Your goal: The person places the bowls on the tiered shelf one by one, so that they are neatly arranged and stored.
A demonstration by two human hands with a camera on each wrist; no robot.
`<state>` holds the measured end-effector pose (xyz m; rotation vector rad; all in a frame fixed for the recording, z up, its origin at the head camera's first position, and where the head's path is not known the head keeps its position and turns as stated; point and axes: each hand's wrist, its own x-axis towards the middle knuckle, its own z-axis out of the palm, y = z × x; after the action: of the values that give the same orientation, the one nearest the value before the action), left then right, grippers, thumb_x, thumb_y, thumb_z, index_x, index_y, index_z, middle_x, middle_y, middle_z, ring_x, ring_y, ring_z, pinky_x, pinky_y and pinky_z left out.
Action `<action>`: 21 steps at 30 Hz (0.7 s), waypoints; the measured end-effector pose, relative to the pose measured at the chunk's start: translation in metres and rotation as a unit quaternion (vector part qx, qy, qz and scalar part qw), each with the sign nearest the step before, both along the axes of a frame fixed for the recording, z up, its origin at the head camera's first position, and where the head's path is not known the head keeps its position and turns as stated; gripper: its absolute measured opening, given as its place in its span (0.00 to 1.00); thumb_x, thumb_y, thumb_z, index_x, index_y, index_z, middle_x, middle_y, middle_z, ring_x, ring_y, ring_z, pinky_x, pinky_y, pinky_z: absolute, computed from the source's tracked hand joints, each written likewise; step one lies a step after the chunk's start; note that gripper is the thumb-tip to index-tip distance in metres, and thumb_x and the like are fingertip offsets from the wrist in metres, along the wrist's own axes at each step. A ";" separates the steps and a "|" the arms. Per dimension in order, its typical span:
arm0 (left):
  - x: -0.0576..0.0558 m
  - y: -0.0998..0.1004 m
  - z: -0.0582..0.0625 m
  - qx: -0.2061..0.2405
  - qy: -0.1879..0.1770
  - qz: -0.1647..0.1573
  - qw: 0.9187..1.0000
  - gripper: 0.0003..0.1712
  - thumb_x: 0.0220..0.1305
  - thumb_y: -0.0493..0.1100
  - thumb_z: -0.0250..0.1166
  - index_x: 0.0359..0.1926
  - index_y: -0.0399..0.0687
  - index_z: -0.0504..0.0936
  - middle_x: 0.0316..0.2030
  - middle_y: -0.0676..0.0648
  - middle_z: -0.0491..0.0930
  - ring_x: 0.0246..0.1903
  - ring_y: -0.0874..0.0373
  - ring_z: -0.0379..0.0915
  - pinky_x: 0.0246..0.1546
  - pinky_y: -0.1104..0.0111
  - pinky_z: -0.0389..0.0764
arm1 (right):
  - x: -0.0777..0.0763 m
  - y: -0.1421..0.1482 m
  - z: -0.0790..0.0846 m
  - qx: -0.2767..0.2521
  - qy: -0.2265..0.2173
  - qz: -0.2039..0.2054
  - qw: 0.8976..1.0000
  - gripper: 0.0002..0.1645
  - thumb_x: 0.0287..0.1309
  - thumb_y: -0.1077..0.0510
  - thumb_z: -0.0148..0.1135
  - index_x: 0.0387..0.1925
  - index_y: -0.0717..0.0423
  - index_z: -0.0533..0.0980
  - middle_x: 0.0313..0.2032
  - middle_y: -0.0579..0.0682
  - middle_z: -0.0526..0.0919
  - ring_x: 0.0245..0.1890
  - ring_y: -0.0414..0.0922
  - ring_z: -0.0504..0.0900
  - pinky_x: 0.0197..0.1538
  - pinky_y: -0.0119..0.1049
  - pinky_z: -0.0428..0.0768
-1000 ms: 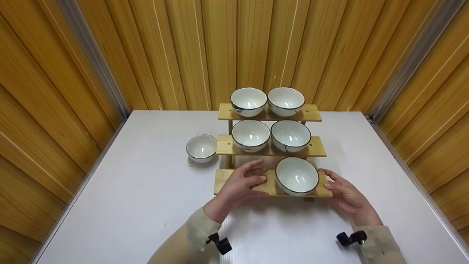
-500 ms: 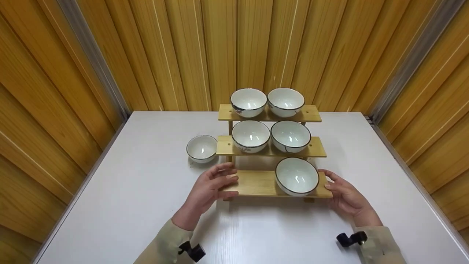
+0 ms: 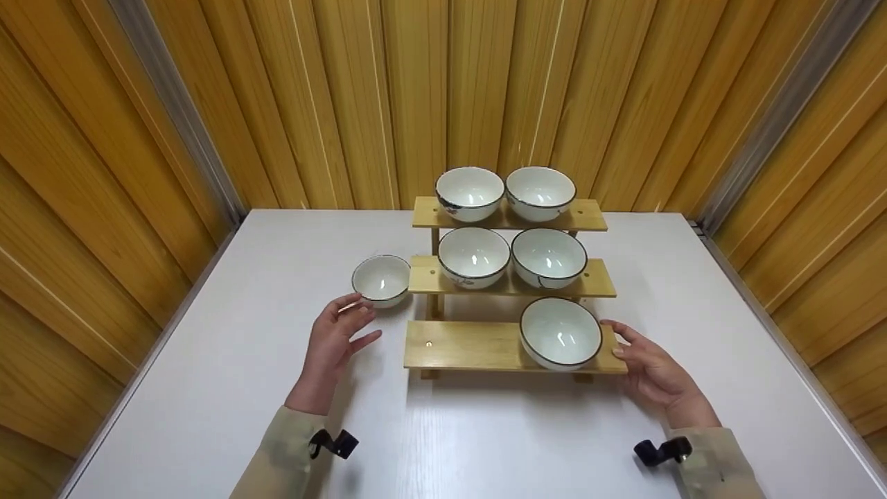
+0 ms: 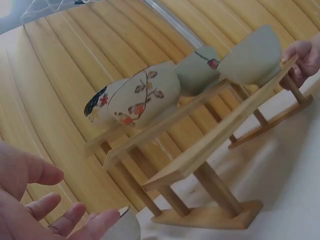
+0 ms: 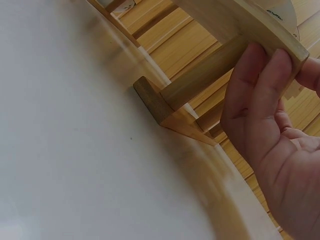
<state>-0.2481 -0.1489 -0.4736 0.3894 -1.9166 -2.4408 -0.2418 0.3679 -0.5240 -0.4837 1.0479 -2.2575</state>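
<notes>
A three-tier wooden display stand [image 3: 461,346] stands on the table. My right hand [image 3: 655,374] grips the right end of its lowest shelf; in the right wrist view, fingers [image 5: 262,82] curl under the board. At the right of that shelf sits a white bowl [image 3: 561,331] with a dark rim. Left of the stand, on the table, is another white bowl [image 3: 381,278]. My left hand [image 3: 332,343], fingers spread and loosely bent, is at this bowl's near side and holds nothing. Whether its fingertips touch the bowl I cannot tell.
Two white bowls, including one at the left [image 3: 475,256], stand on the middle shelf [image 3: 423,277]. Two more, one at the right [image 3: 540,190], occupy the top shelf [image 3: 592,215]. Wood-patterned panels [image 3: 416,104] enclose the white table [image 3: 277,277] at back and sides.
My left hand has moved left from over the lowest shelf, past its left end, to the bowl on the table. The right hand keeps its grip on the shelf end.
</notes>
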 end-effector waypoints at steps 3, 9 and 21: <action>-0.011 -0.006 -0.006 -0.005 -0.011 0.019 1.000 0.28 0.74 0.35 0.59 0.71 0.38 0.64 0.65 0.33 0.71 0.51 0.56 0.79 0.45 0.63 0.91 | 0.000 0.000 0.000 -0.011 0.000 0.007 1.000 0.33 0.74 0.75 0.24 0.69 0.50 0.63 0.58 0.53 0.81 0.55 0.47 0.85 0.58 0.36 0.87; -0.035 -0.015 -0.015 -0.017 -0.032 0.019 0.999 0.37 0.75 0.40 0.57 0.79 0.42 0.53 0.72 0.33 0.63 0.70 0.39 0.63 0.45 0.62 0.91 | 0.000 0.000 0.001 -0.007 -0.001 0.006 1.000 0.33 0.75 0.75 0.25 0.70 0.50 0.63 0.59 0.52 0.81 0.55 0.47 0.85 0.59 0.36 0.86; -0.075 -0.014 -0.027 -0.051 -0.076 0.011 0.996 0.45 0.73 0.43 0.60 0.83 0.55 0.48 0.78 0.39 0.59 0.60 0.50 0.67 0.49 0.56 0.89 | 0.003 -0.002 0.004 0.001 -0.038 -0.015 0.999 0.32 0.76 0.74 0.25 0.68 0.49 0.65 0.59 0.52 0.81 0.55 0.47 0.85 0.57 0.35 0.87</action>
<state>-0.3232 -0.1632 -0.5008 0.6056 -2.0716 -2.3510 -0.2391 0.3661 -0.5202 -0.3799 1.0258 -2.2818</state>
